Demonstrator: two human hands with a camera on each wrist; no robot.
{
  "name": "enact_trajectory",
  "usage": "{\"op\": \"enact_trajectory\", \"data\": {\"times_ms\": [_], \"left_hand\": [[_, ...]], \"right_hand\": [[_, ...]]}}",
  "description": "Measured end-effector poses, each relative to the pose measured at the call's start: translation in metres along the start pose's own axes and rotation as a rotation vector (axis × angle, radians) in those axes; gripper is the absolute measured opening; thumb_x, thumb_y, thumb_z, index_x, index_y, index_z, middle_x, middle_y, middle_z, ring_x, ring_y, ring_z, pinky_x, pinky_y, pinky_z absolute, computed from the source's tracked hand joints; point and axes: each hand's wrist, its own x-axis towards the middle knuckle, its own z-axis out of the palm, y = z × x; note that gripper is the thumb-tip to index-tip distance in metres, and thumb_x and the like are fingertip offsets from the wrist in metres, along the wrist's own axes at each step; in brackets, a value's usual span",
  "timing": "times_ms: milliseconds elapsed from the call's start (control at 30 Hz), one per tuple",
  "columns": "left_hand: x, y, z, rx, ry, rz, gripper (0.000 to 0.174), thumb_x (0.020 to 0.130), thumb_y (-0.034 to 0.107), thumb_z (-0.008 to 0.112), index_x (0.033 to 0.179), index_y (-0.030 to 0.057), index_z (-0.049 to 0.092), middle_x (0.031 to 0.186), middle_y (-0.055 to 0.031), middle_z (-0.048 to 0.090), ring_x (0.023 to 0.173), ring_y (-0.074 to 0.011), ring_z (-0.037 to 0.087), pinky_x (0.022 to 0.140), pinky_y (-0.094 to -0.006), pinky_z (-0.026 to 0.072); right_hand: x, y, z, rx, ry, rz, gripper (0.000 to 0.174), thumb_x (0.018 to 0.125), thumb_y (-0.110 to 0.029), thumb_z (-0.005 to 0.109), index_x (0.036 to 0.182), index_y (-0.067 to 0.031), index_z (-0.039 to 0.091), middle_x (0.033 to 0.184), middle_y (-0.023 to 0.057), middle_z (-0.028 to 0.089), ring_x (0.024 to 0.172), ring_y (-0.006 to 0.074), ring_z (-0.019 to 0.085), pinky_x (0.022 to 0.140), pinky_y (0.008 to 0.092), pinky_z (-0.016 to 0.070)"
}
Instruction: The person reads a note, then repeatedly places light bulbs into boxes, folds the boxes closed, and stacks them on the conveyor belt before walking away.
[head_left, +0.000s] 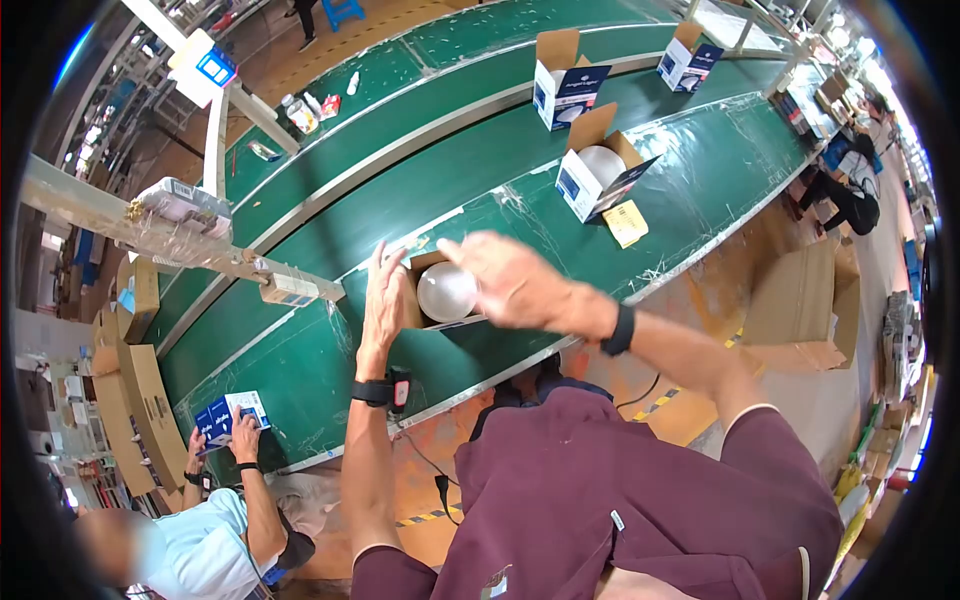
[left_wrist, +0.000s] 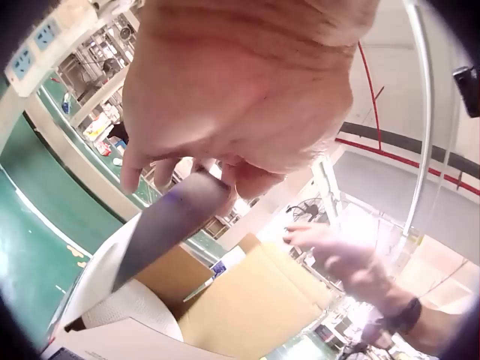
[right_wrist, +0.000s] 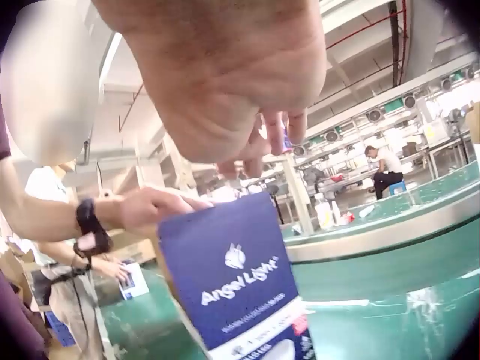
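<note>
A cardboard box (head_left: 412,312) stands on the green bench in front of me, its top flaps up. Its blue flap (right_wrist: 232,277) is printed "Angel Light". Inside sits a white round domed piece (head_left: 447,291), with part of it showing in the left wrist view. My left hand (head_left: 381,305) is at the box's left side. Thumb and fingers pinch the end of a dark flap (left_wrist: 171,225). Over the box's right side hovers my right hand (head_left: 515,285), blurred, fingers loosely extended with nothing between them.
Three more open boxes stand along the bench to the right, the nearest (head_left: 605,175) beside a yellow paper (head_left: 625,224). A metal post (head_left: 180,235) crosses at left. Another person (head_left: 205,535) handles a blue and white box (head_left: 232,420). A large carton (head_left: 800,310) is at right.
</note>
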Motion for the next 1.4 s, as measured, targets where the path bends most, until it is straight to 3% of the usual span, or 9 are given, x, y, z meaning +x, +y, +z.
{"op": "enact_trajectory", "data": {"times_ms": [167, 233, 367, 467, 600, 833, 1067, 1233, 1400], "left_hand": [[-0.002, 0.016, 0.001, -0.688, -0.009, -0.723, 0.069, 0.107, 0.055, 0.049, 0.154, 0.0043, 0.042, 0.154, -0.0096, 0.046, 0.134, -0.0311, 0.048, 0.111, -0.0549, 0.0421], [-0.018, 0.056, -0.004, -0.845, 0.057, -0.729, 0.066, 0.107, 0.054, 0.054, 0.150, 0.0043, 0.053, 0.161, -0.0164, 0.040, 0.131, -0.0264, 0.051, 0.105, -0.0451, 0.0490], [-0.009, 0.068, -0.020, 0.198, 0.336, -0.042, 0.043, 0.107, 0.034, 0.055, 0.133, 0.0018, 0.067, 0.151, -0.0226, 0.053, 0.133, -0.0331, 0.056, 0.114, -0.0432, 0.0406], [0.036, 0.049, -0.005, -0.626, -0.396, -0.282, 0.039, 0.107, 0.031, 0.055, 0.126, 0.0002, 0.070, 0.112, -0.0094, 0.074, 0.109, -0.0223, 0.068, 0.100, -0.0363, 0.0513], [0.095, 0.036, 0.029, -0.090, -0.865, -0.137, 0.036, 0.106, 0.027, 0.053, 0.123, 0.0034, 0.073, 0.108, -0.0017, 0.073, 0.103, -0.0136, 0.068, 0.088, -0.0277, 0.0545], [0.115, 0.011, 0.055, -0.301, -0.902, -0.382, 0.022, 0.102, 0.016, 0.064, 0.113, 0.0003, 0.074, 0.093, 0.0006, 0.073, 0.085, -0.0070, 0.066, 0.078, -0.0273, 0.0552], [0.103, -0.007, 0.077, -0.344, -0.805, -0.458, 0.011, 0.100, 0.014, 0.063, 0.100, 0.0061, 0.070, 0.083, 0.0036, 0.065, 0.072, -0.0086, 0.056, 0.063, -0.0284, 0.0451], [0.102, 0.002, 0.075, -0.204, -0.773, -0.081, 0.012, 0.099, 0.015, 0.065, 0.099, 0.0065, 0.073, 0.091, 0.0002, 0.070, 0.080, -0.0092, 0.061, 0.071, -0.0301, 0.0507], [0.097, 0.003, 0.075, -0.303, -0.826, -0.365, 0.009, 0.089, 0.012, 0.078, 0.095, 0.0053, 0.077, 0.089, 0.0020, 0.072, 0.079, -0.0074, 0.062, 0.071, -0.0282, 0.0520]], "right_hand": [[-0.010, -0.036, 0.110, -0.308, 0.005, 0.155, 0.072, 0.087, -0.046, 0.075, 0.137, 0.0028, 0.057, 0.106, 0.0118, 0.066, 0.110, 0.0272, 0.062, 0.103, 0.0492, 0.0393], [-0.012, -0.019, 0.104, -0.308, 0.040, 0.088, 0.042, 0.088, -0.026, 0.070, 0.121, -0.0005, 0.066, 0.097, 0.0069, 0.068, 0.107, 0.0261, 0.064, 0.107, 0.0509, 0.0361], [-0.035, 0.040, 0.059, -0.111, 0.070, 0.012, 0.023, 0.083, -0.008, 0.069, 0.103, -0.0162, 0.074, 0.093, 0.0042, 0.068, 0.107, 0.0233, 0.065, 0.115, 0.0578, 0.0313], [-0.030, 0.067, 0.028, -0.209, -0.074, -0.001, 0.020, 0.079, -0.016, 0.077, 0.097, -0.0146, 0.070, 0.093, 0.0065, 0.068, 0.100, 0.0283, 0.066, 0.106, 0.0552, 0.0417], [-0.020, 0.065, 0.022, -0.237, -0.145, 0.012, 0.027, 0.078, -0.022, 0.080, 0.088, -0.0098, 0.059, 0.091, 0.0122, 0.065, 0.082, 0.0347, 0.066, 0.079, 0.0474, 0.0529], [-0.025, 0.067, 0.032, -0.262, 0.000, 0.129, 0.033, 0.082, -0.019, 0.078, 0.102, -0.0083, 0.055, 0.097, 0.0119, 0.061, 0.091, 0.0334, 0.065, 0.077, 0.0456, 0.0547], [-0.043, 0.049, 0.020, -0.026, -0.083, 0.197, 0.092, 0.074, -0.004, 0.083, 0.155, -0.0071, 0.037, 0.143, 0.0182, 0.045, 0.127, 0.0412, 0.056, 0.103, 0.0444, 0.0539], [-0.054, 0.070, 0.057, -0.158, 0.095, 0.106, 0.101, 0.071, -0.003, 0.083, 0.159, -0.0100, 0.034, 0.142, 0.0182, 0.046, 0.128, 0.0403, 0.055, 0.105, 0.0440, 0.0530], [-0.055, 0.072, 0.049, -0.106, 0.096, 0.070, 0.082, 0.072, -0.006, 0.086, 0.144, -0.0127, 0.046, 0.125, 0.0152, 0.053, 0.117, 0.0379, 0.060, 0.095, 0.0447, 0.0568]]}}
